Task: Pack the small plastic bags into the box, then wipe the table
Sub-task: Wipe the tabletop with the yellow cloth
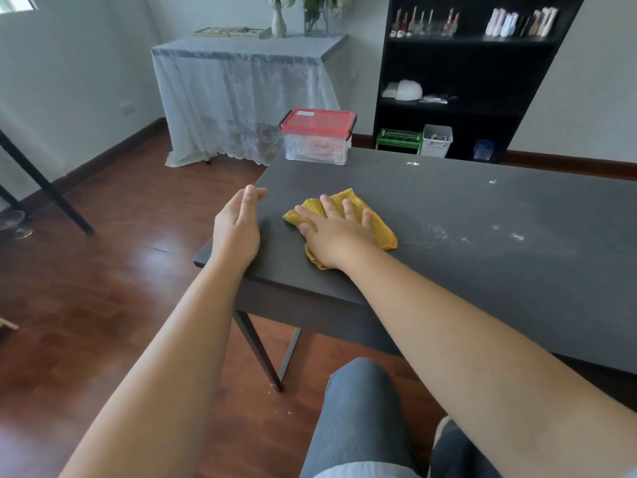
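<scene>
My right hand [336,232] lies flat on a yellow cloth [381,229], pressing it onto the dark grey table [482,270] near its left end. At the table's left edge my left hand [238,229] rests with fingers together and holds nothing. A clear plastic box [315,146] with a red lid, shut, stands at the far left corner of the table; orange and pale contents show faintly through its wall. White crumbs and smears [437,232] lie on the table to the right of the cloth.
A black shelf unit [458,81] with a green basket [400,138] and a white bin [437,139] stands behind the table. At the back left is a side table under a lace cloth [241,98]. The floor is wood. My knees [358,415] are below the table's near edge.
</scene>
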Tool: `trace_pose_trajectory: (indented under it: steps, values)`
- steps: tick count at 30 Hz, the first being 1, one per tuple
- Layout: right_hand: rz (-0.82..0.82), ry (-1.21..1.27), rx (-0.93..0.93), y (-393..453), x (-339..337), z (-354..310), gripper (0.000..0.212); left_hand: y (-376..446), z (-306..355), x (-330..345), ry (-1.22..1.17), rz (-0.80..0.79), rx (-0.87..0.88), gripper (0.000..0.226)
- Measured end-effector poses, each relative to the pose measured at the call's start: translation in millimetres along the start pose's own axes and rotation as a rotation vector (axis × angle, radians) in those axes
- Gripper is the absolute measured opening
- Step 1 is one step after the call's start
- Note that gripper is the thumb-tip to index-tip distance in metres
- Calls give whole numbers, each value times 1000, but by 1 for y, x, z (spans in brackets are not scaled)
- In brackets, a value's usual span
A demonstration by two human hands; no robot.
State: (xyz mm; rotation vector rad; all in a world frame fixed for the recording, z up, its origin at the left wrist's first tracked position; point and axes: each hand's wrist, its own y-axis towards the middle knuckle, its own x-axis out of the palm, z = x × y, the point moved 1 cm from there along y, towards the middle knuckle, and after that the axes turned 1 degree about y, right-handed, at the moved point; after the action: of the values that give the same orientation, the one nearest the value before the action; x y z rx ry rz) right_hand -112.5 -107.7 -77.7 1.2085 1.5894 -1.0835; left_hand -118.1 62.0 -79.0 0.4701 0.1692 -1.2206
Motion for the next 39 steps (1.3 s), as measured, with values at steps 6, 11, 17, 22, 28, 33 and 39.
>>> trace_pose_trajectory:
  steps: [6, 11, 17, 22, 28, 33, 39]
  values:
    - [23, -66, -134, -38, 22, -6, 46, 2, -1, 7, 98, -11, 31, 47]
    - [-18, -75, -166, 0, 8, -20, 49, 5, -2, 16, 364, -60, 114, 38]
    - [5, -11, 108, 12, -12, 49, 48, -6, 0, 17, 599, -184, 165, 35]
    - [75, -46, 208, -49, -8, 96, 52, -14, 17, 35, 564, -288, 216, 37]
    - [97, -60, -4, -58, 3, 62, 49, -23, 48, 72, 413, -302, 251, 37]
    - [43, -18, 97, -24, -27, 109, 46, -36, 54, 82, 501, -305, 323, 36]
    - [77, -64, 349, -70, -22, 159, 55, -46, 50, 86, 542, -303, 332, 36]
